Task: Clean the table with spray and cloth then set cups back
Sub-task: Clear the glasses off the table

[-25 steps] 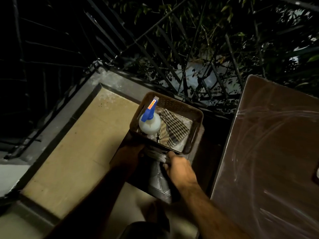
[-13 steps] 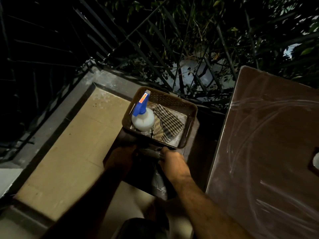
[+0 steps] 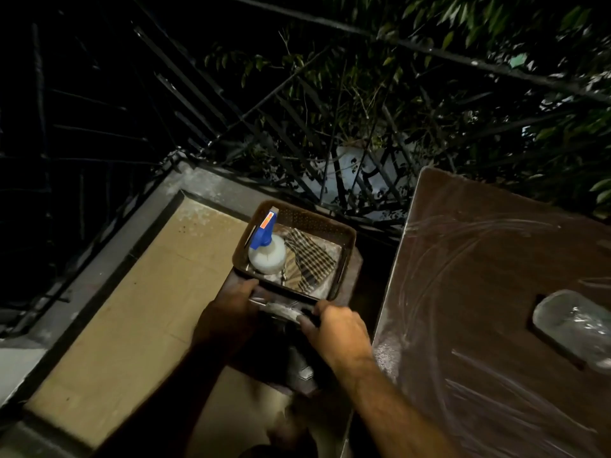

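Both your hands are at the near edge of the brown perforated basket (image 3: 344, 233) in the middle of the frame. Your left hand (image 3: 231, 312) lies in deep shadow at the basket's near-left corner; its fingers reach the rim, but you cannot tell whether they curl round it. Your right hand (image 3: 337, 325) is lit, with its fingers curled over a dark edge just below the basket's near-right rim, gripping there; whether that edge belongs to the basket or to the dark stand (image 3: 297, 368) under it is unclear.

Inside the basket, the white spray bottle (image 3: 267, 256) with its blue trigger head stands in the left part, and the checked cloth (image 3: 310, 262) lies crumpled beside it, to the right, touching the bottle's base.

The brown surface (image 3: 479, 292) fills the right side of the frame, marked with pale curved wipe streaks. A clear glass item (image 3: 575, 325) rests on it near the right edge; its shape is too blurred to name.

A tan tiled floor (image 3: 132, 309) spreads across the lower left, with a dark railing (image 3: 198, 104) and leafy branches (image 3: 413, 77) above.
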A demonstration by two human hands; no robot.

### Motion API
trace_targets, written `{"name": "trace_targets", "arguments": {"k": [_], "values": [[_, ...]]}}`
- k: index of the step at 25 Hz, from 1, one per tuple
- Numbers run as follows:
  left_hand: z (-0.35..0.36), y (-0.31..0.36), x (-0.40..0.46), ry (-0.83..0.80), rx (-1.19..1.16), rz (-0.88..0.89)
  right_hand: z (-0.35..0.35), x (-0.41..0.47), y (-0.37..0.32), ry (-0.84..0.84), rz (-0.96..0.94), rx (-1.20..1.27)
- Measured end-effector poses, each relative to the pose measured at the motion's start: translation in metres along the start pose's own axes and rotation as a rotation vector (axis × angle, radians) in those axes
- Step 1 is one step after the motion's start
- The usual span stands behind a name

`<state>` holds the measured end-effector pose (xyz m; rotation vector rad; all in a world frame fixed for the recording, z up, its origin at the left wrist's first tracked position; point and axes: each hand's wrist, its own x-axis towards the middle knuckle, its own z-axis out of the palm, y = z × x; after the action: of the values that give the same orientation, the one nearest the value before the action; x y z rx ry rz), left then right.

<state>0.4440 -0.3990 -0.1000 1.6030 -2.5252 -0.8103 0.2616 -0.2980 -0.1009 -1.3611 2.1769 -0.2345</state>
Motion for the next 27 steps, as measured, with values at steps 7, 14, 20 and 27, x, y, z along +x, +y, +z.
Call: {"name": "trace_targets", "arguments": {"k": [7,14,20,27], "values": [[-0.037,0.084,-0.027,0.129,0.016,0.022,-0.085,-0.045,0.026,0.222,-0.069,0.030],[-0.012,0.202,-0.035,0.155,0.027,0.241,-0.152,-0.090,0.130,0.388,0.012,0.053],[0.040,0.301,-0.054,0.083,0.031,0.400,-0.194,-0.140,0.224,0.450,0.118,0.056],[0.093,0.399,-0.052,0.043,0.040,0.554,-0.229,-0.188,0.329,0.492,0.273,0.031]]}}
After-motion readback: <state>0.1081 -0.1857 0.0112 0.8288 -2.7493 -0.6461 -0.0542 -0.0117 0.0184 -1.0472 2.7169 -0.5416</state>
